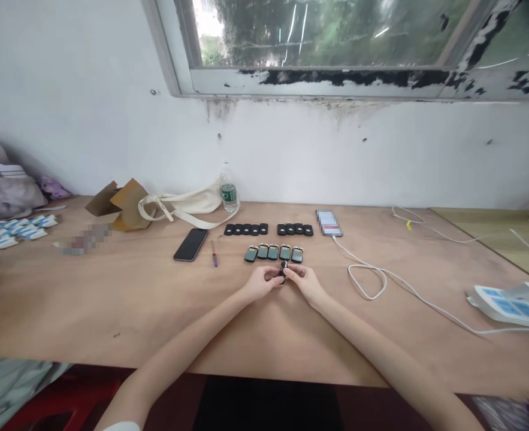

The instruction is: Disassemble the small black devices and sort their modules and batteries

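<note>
Between my fingertips is a small black key fob (283, 274), partly covered by the fingers. My left hand (263, 282) pinches its left side, and my right hand (305, 284) grips it from the right. Just beyond the hands lies a row of several opened fob halves (272, 252) with grey-green faces and yellow-and-black tops. Farther back are two groups of black fob pieces, a left group (246, 229) and a right group (295, 229). A screwdriver (214, 256) with a purplish handle rests to the left of the opened halves.
Left of the screwdriver lies a dark phone (191, 245). A white bag (192, 200), water bottle (228, 193) and brown paper bag (132, 203) stand near the wall. Another phone (329, 222) has a white cable (399, 276) running right to a power strip (509, 305).
</note>
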`<state>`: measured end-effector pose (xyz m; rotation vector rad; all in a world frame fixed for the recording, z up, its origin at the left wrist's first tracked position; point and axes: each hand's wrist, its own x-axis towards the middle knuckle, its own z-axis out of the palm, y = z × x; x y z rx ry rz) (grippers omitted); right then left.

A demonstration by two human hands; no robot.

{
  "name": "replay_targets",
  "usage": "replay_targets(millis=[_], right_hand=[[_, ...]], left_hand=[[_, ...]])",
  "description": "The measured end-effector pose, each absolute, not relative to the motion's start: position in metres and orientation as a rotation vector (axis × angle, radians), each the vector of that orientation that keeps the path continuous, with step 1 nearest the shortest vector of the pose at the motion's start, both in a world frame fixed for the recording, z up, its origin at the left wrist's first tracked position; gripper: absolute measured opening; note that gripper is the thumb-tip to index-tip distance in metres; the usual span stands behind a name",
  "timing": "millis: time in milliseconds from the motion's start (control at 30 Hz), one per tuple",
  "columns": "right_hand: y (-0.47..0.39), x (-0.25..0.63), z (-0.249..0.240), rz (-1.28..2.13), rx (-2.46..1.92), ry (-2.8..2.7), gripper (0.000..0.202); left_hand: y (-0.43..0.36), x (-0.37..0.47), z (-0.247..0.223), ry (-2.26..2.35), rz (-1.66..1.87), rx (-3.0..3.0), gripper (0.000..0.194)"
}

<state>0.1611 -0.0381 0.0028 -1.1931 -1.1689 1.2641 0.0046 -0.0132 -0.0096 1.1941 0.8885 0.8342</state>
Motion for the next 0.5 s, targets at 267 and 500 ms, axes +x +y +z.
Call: replay_targets(millis=[267,500], right_hand=[[-0.036,0.164,0.004,1.241,-1.211,-1.196,0.040],[-0.052,0.159,0.013,0.839,-1.097,-1.539,0.025]], left_hand=[[-0.014,0.002,-0.007,0.838,0.844,1.173,0.043],[-0.013,-0.008,0.006,0.738,0.734,1.021,0.041]])
